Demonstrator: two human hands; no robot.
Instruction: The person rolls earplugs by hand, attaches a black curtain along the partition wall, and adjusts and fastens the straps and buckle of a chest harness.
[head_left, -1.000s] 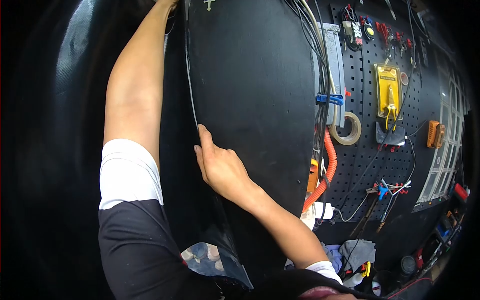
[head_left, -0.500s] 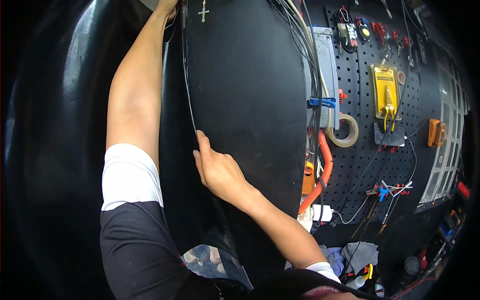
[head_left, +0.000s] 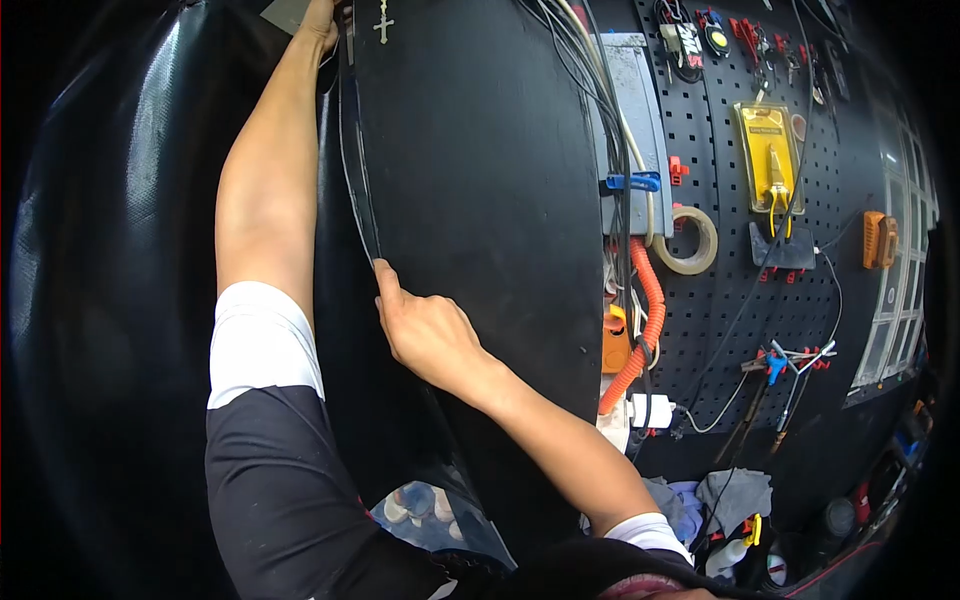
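Note:
A large dark panel [head_left: 470, 170] fills the middle of the view. Along its left edge runs a thin black strip [head_left: 352, 190] with a pale rim, bowed slightly away from the panel. My right hand [head_left: 428, 335] lies at that edge, forefinger and thumb closed on the strip's lower part, the other fingers curled. At the top border, my left hand [head_left: 322, 22] is closed beside the strip's upper end. Its fingertips are cut off by the frame, so what they grip cannot be made out. A pale flat piece [head_left: 284, 14] shows just left of it.
Shiny black sheeting [head_left: 155, 130] covers the left side. On the right, a pegboard [head_left: 700, 350] carries a tape roll [head_left: 708, 241], packaged pliers [head_left: 768, 160] and cables. A small cross [head_left: 383, 25] hangs over the panel's top. An orange corrugated tube [head_left: 650, 300] runs beside the panel.
The strip above my right hand now bows left, leaving a gap from the panel edge where it ran closer before. My right hand has shifted slightly left; the wall items sit a little higher in view.

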